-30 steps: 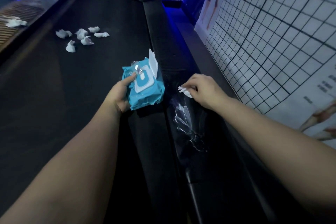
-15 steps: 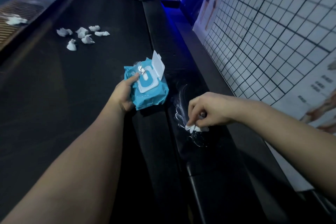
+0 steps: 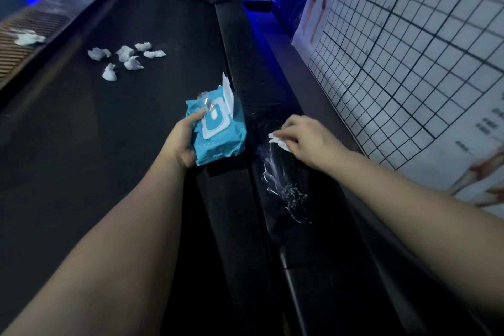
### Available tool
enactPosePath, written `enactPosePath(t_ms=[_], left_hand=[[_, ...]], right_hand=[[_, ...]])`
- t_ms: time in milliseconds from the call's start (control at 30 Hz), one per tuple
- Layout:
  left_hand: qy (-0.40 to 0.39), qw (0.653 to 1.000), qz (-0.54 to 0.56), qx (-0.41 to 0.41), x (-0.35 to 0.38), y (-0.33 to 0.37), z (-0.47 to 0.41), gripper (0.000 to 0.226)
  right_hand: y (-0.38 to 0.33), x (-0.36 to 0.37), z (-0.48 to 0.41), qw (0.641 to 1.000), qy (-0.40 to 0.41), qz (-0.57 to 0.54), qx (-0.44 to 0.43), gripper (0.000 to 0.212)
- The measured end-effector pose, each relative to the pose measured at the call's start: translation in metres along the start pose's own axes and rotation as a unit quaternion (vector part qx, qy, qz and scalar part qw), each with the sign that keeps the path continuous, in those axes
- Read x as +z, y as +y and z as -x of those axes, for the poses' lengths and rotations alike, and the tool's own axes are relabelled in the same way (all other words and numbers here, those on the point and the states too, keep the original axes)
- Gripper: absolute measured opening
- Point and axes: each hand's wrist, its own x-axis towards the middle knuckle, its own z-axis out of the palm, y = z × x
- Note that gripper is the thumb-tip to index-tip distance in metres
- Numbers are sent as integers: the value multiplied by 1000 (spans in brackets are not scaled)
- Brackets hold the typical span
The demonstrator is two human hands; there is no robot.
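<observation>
Wipe (image 3: 276, 141) on the treadmill's right rail (image 3: 294, 240)
The right hand (image 3: 309, 143) pinched the wipe against the wet rail; the left hand (image 3: 181, 142) gripped the blue wipe pack (image 3: 221, 142), lid flipped open, contents hidden, at the belt's (image 3: 131, 131) right edge.

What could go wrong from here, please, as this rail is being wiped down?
1. The wet streaks on the side rail could be slippery to step on if the wipe in the right hand misses them.
2. The pack in the left hand has its lid open, so the wipes inside may dry out.
3. The crumpled wipes on the belt might get forgotten there.
</observation>
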Motion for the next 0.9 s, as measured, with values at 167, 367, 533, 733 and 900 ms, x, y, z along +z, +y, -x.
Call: enactPosePath(t_ms=[167, 367, 533, 733, 900], left_hand=[[1, 1000, -24, -17, 2, 4, 2, 31], [-9, 997, -59, -43, -1, 15, 7, 28], [0, 995, -85, -45, -21, 33, 7, 30], [-11, 992, -109, -57, -35, 28, -5, 31], [-83, 986, -114, -89, -39, 36, -9, 71]], right_hand=[[-5, -3, 23, 996, -34, -41, -70, 23], [-23, -25, 43, 982, -139, -119, -54, 24], [-22, -36, 29, 978, -161, -130, 11, 18], [3, -17, -8, 981, 68, -124, 133, 17], [2, 5, -26, 991, 43, -56, 117, 23]])
